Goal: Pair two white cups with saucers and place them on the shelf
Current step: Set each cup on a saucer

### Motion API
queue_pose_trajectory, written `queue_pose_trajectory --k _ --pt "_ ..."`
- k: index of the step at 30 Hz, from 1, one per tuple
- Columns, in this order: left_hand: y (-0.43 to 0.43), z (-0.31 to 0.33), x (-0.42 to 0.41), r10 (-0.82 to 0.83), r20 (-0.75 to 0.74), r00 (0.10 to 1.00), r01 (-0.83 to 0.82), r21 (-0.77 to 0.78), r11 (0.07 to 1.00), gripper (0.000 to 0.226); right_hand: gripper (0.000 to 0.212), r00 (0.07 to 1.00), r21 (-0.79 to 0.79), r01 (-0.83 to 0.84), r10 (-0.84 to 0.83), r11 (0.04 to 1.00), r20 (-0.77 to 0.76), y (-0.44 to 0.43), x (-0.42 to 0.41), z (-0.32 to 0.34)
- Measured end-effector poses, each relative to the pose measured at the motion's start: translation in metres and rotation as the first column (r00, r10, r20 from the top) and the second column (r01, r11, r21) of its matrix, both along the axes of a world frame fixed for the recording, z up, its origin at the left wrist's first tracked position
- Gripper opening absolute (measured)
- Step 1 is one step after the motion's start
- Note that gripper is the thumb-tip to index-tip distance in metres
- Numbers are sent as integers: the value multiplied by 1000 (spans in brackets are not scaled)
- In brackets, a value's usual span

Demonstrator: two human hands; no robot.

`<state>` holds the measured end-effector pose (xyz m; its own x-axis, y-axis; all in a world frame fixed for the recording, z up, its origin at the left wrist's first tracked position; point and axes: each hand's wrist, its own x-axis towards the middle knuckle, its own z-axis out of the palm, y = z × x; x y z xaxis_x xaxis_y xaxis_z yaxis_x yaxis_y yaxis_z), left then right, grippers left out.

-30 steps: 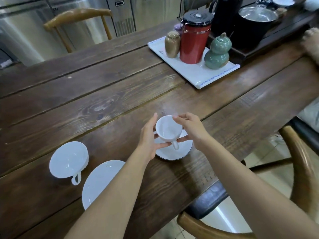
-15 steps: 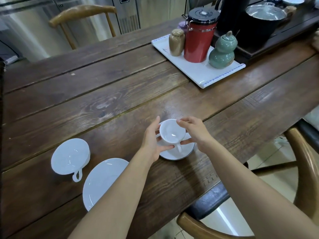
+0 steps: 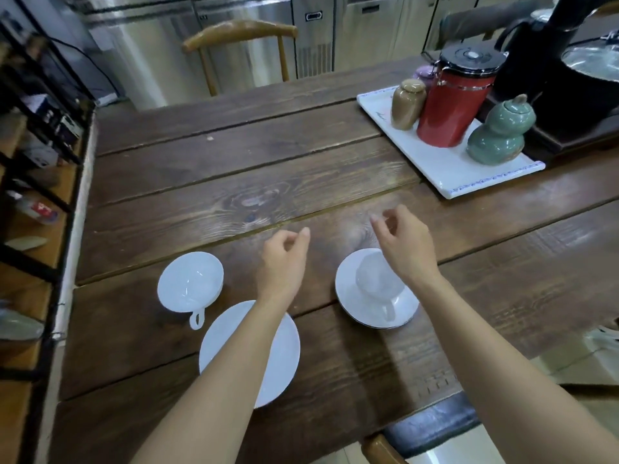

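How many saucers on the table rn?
2. One saucer sits right of centre with a cup on it; the other, bare saucer lies near the front edge, partly under the left forearm. None seem hidden.

Plank table [image 3: 234, 169], loose cup [image 3: 190, 281], bare saucer [image 3: 284, 349], cupped saucer [image 3: 348, 296], white tray [image 3: 445, 175]

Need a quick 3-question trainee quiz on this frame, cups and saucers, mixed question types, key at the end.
1. True or false: the left hand is holding a cup.
2. How many cups sit on a saucer?
3. The cup on the bare table has its handle pointing: A) toward the camera, B) toward the tray.

Key:
1. False; both it and the right hand are empty.
2. One, the right cup on the right saucer; the left cup stands beside the empty saucer.
3. A.
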<state>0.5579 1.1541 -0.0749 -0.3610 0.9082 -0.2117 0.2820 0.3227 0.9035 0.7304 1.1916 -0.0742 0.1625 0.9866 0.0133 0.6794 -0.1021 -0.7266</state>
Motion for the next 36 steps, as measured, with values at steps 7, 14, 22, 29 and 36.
queue_pose_trajectory --k 7,14,22,29,36 --pt "-25 1 -103 545 -71 836 -521 214 827 25 51 873 -129 -388 320 912 -369 1 -109 -14" --pt "-50 -22 -161 512 370 775 -432 -282 857 73 106 634 -471 -675 119 568 -764 -17 -176 -40" --pt "-57 -20 -175 422 527 738 -300 -304 904 41 70 530 -426 -744 66 515 -845 -21 -201 -39" --pt "-58 -12 -164 360 200 911 -328 -177 928 16 32 739 -326 -530 239 783 -630 -33 -190 -23" --pt "-73 -17 -131 323 227 919 -250 -301 921 27 53 848 -330 -411 224 850 -480 -51 -159 -38"
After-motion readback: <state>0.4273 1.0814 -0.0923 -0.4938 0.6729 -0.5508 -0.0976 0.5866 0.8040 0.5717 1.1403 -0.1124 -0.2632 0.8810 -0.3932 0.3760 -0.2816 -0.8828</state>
